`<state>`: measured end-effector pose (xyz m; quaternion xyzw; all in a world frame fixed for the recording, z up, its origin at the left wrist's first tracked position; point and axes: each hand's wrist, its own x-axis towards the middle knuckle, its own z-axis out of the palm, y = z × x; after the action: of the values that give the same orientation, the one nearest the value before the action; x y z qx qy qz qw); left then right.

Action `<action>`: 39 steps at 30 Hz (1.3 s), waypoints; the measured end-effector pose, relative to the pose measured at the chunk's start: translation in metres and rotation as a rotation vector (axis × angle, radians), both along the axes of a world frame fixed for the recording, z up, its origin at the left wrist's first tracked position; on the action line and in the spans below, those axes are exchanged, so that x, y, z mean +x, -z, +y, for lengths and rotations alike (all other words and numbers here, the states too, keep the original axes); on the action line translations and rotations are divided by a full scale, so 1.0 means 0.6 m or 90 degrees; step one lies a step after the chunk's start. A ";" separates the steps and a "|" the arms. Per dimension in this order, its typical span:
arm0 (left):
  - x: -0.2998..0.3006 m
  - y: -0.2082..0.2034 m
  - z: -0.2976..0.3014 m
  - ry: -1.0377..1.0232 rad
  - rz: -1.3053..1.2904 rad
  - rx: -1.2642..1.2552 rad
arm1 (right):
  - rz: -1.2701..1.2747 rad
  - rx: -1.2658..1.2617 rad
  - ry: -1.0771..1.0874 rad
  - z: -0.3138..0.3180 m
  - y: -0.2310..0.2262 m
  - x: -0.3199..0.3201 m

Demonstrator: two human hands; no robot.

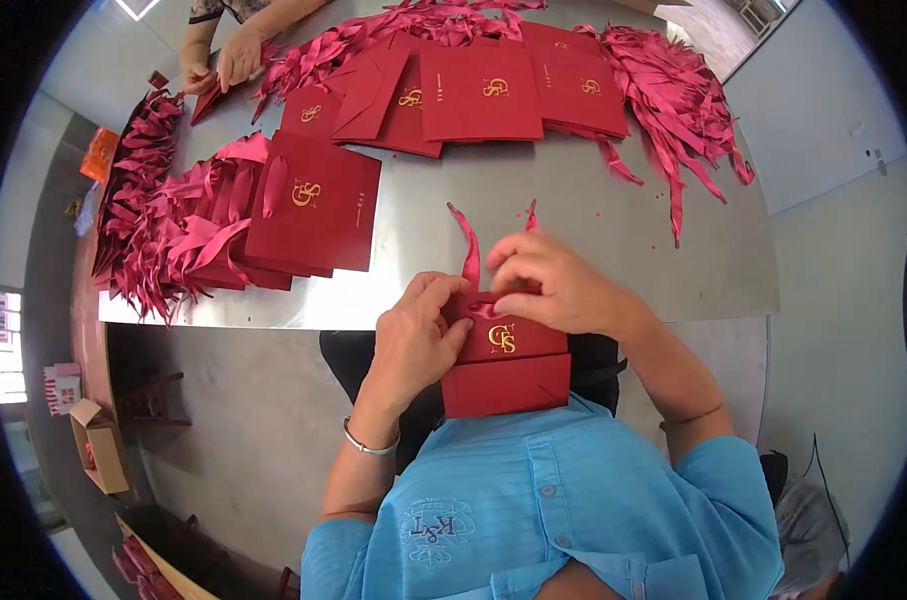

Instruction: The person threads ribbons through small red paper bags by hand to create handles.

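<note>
A small red paper gift bag [506, 386] with a gold emblem lies flat at the table's near edge, its folded bottom toward my body. My left hand [421, 325] is closed on the bag's upper left corner, thumb in front. A pink ribbon [470, 250] runs from the top of the bag onto the table, and a short stretch crosses the bag's front below the edge. Over the upper right of the bag, my right hand [552, 284] is curled in a pinch on the ribbon. One ribbon tip shows beyond its knuckles; the fingertips partly hide the rest.
Red bags with ribbon handles [314, 205] stand stacked at the left. More flat bags [482, 95] overlap across the far side. A heap of pink ribbons [674, 95] lies at the far right. Another person's hands [222, 65] hold a red piece at the far left.
</note>
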<state>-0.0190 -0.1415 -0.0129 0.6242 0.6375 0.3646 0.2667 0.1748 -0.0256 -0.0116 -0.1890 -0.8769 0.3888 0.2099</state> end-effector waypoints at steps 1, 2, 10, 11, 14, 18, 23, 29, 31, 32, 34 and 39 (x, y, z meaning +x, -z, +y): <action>0.000 -0.001 -0.002 0.001 -0.003 0.003 | 0.048 0.034 0.041 0.001 -0.007 0.005; 0.000 -0.001 -0.003 0.004 -0.004 0.004 | 0.048 0.035 0.044 0.003 -0.015 0.015; 0.007 -0.001 -0.009 -0.001 0.064 0.060 | -0.295 0.039 0.307 -0.010 -0.027 0.027; 0.011 -0.005 -0.007 0.002 0.064 0.061 | -0.295 0.039 0.311 -0.008 -0.027 0.022; 0.026 -0.017 0.000 0.005 0.125 0.125 | -0.344 0.024 0.299 -0.002 -0.026 0.012; 0.037 -0.022 0.016 0.059 0.111 0.156 | -0.255 0.011 0.301 -0.006 -0.019 0.007; 0.032 -0.022 0.034 0.106 0.119 0.058 | -0.158 0.067 0.304 -0.009 0.005 0.007; 0.028 -0.018 0.041 0.109 0.087 0.044 | -0.135 0.045 0.287 0.002 0.015 -0.001; 0.030 -0.015 0.041 0.099 0.070 0.057 | -0.159 0.030 0.315 0.005 0.020 -0.004; 0.031 -0.013 0.041 0.098 0.070 0.058 | -0.159 0.031 0.314 0.006 0.023 -0.005; 0.032 -0.009 0.038 0.093 0.059 0.048 | -0.162 0.101 0.359 0.004 0.029 -0.010; 0.037 0.000 0.031 0.086 0.086 0.083 | -0.162 0.056 0.363 0.004 0.028 -0.009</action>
<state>0.0033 -0.1226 -0.0127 0.7046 0.5855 0.3439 0.2058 0.1692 -0.0230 -0.0282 -0.4655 -0.8237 0.2490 0.2072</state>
